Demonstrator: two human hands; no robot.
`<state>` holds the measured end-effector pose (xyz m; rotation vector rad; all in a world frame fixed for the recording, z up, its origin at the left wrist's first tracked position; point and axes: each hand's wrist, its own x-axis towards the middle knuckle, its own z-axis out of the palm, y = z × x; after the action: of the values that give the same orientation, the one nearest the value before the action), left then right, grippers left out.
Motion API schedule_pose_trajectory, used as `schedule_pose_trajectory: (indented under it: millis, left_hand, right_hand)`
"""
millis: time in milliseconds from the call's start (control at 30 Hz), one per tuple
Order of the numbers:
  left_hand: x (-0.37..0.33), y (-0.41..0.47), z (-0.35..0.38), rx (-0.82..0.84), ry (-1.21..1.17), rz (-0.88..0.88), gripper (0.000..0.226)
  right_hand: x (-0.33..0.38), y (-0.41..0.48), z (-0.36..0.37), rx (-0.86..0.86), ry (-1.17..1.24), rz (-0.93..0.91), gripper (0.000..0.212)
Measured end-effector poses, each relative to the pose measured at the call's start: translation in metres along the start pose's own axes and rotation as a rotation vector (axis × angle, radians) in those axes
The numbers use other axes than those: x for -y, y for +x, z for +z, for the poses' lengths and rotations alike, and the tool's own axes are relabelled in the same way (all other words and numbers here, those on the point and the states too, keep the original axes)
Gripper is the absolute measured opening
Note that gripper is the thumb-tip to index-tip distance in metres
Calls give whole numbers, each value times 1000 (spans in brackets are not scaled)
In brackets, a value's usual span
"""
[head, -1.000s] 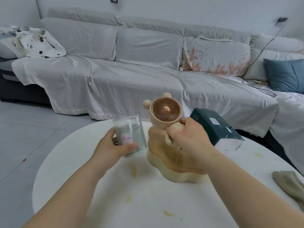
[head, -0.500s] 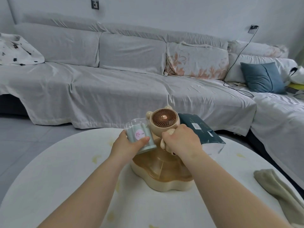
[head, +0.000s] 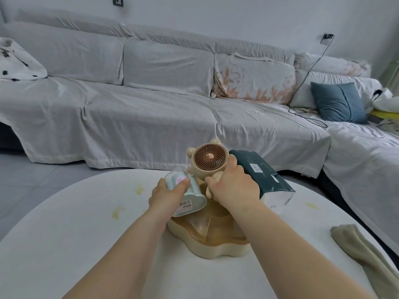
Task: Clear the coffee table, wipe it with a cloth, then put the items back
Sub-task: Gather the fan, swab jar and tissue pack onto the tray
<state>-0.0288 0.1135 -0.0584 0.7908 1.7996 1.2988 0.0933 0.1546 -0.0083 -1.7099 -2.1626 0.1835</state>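
Observation:
My left hand [head: 166, 196] grips a small clear box of cotton swabs [head: 185, 194], tilted so its barcoded base faces me, above the round white coffee table [head: 64, 244]. My right hand [head: 234, 187] holds a beige bear-eared mini fan [head: 210, 161] by its body, over a beige and amber flower-shaped snack tray [head: 216, 238] that stands mid-table. A dark green tissue pack [head: 262, 176] lies just right of the fan. A beige cloth [head: 367, 255] lies at the table's right edge.
Yellow stains [head: 117, 212] dot the tabletop. Behind the table runs a long sofa [head: 151, 113] under a white cover, with a blue cushion [head: 339, 102] and a black cable [head: 306, 113] at the right. Grey tiled floor [head: 32, 175] shows at the left.
The swab box has tipped over in my left hand, base now toward me. My right hand has slid higher round the fan. The view has swung to the right.

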Motion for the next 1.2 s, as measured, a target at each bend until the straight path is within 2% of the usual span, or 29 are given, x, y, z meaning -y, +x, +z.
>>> schedule_pose_trajectory:
  millis: [100,200,367,600,667,800,867,967,1100,1200]
  left_hand:
    - [0,-3,1,63,-143,-15,50]
    - [2,0,-1,96,-193,10,47]
    - [4,3,-1,127,-254,6,72]
    - [3,3,-2,118,-276,11,70]
    - [1,3,-3,121,-299,3,63]
    - [2,5,-4,128,-260,7,16]
    - [3,7,-5,127,-248,17,10]
    - [4,8,-5,131,-255,25,28]
    - [5,8,-5,123,-256,19,26]
    - [4,7,-6,133,-267,24,54]
  right_hand:
    - [0,-1,1,-14,-47,-41,81]
    - [0,-2,2,-39,-47,-78,81]
    - [0,-5,3,-43,-75,-106,74]
    - [1,-1,2,-33,-85,-97,75]
    - [1,-1,4,-30,-104,-110,74]
    - [4,1,6,-27,-109,-139,60]
    - [5,3,7,-23,-110,-140,58]
    - [5,5,8,-18,-114,-123,62]
    - [8,7,11,-31,-107,-115,73]
    - [10,8,13,-32,-107,-111,74]
